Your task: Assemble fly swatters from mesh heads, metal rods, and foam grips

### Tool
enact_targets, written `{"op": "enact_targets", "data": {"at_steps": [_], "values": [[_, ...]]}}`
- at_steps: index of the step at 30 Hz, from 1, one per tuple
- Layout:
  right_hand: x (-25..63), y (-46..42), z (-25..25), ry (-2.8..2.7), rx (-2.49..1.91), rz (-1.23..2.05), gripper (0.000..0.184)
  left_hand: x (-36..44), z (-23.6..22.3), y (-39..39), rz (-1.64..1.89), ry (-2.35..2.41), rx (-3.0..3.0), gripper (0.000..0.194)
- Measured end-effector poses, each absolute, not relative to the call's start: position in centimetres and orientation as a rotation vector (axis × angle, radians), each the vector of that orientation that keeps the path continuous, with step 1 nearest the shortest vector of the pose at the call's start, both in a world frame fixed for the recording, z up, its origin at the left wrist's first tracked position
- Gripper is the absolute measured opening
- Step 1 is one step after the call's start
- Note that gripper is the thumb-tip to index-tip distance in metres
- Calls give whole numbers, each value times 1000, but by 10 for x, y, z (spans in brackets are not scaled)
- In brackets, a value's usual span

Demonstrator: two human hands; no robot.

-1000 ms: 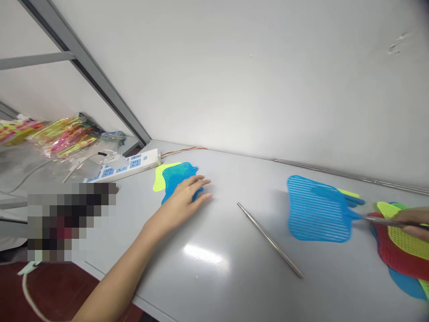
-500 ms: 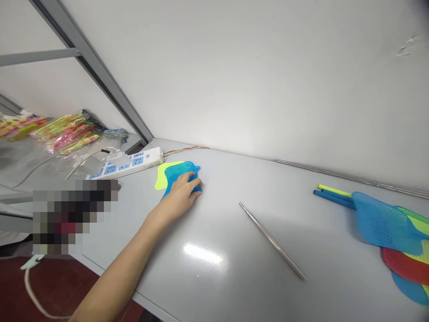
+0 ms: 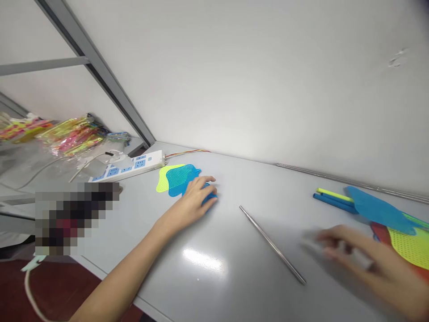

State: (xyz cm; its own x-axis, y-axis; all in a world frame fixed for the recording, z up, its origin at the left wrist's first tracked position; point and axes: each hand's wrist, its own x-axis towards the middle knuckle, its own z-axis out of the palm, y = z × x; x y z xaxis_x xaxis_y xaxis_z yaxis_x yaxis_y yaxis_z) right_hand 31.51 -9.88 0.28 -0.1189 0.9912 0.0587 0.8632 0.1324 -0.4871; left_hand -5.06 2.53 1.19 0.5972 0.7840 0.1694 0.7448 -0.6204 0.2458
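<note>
My left hand (image 3: 198,199) is over a blue fly swatter head (image 3: 212,197), with the thumb and fingers curled around its edge. Most of that head is hidden beneath the hand. Just left of it, another blue swatter head (image 3: 177,179) overlaps a yellow-green one (image 3: 162,181). My right hand (image 3: 375,264) is blurred by motion at the lower right, its fingers closed on what looks like a thin metal rod (image 3: 311,245), also smeared. A silver metal rod (image 3: 272,243) lies slantwise on the grey table (image 3: 234,290) between the hands.
Blue, yellow-green and red swatter heads (image 3: 382,208) are piled at the right, with tube handles (image 3: 333,197) pointing left. Long thin rods (image 3: 321,174) lie along the wall. A white power strip (image 3: 134,165) with cables and bagged goods (image 3: 73,136) are at the left.
My left hand has moved right with one blue swatter head, uncovering more of the other blue one. My right hand has come into view at the lower right, in front of the pile.
</note>
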Motion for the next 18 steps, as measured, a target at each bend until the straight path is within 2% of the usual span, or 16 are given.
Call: {"op": "enact_targets", "data": {"at_steps": [2, 4, 6, 18], "values": [[272, -92, -1, -2266, -1651, 733, 20, -44, 13, 20, 381, 1217, 2644, 14], [243, -86, -4, -2328, -1606, 798, 17, -38, 13, 15, 378, 1156, 2617, 13], [232, -82, -7, -2318, -1605, 821, 14, -34, 13, 11, 383, 1111, 2598, 12], [250, -69, -18, -2113, -1600, 826, 22, -25, 12, 5, 418, 974, 2527, 11]]}}
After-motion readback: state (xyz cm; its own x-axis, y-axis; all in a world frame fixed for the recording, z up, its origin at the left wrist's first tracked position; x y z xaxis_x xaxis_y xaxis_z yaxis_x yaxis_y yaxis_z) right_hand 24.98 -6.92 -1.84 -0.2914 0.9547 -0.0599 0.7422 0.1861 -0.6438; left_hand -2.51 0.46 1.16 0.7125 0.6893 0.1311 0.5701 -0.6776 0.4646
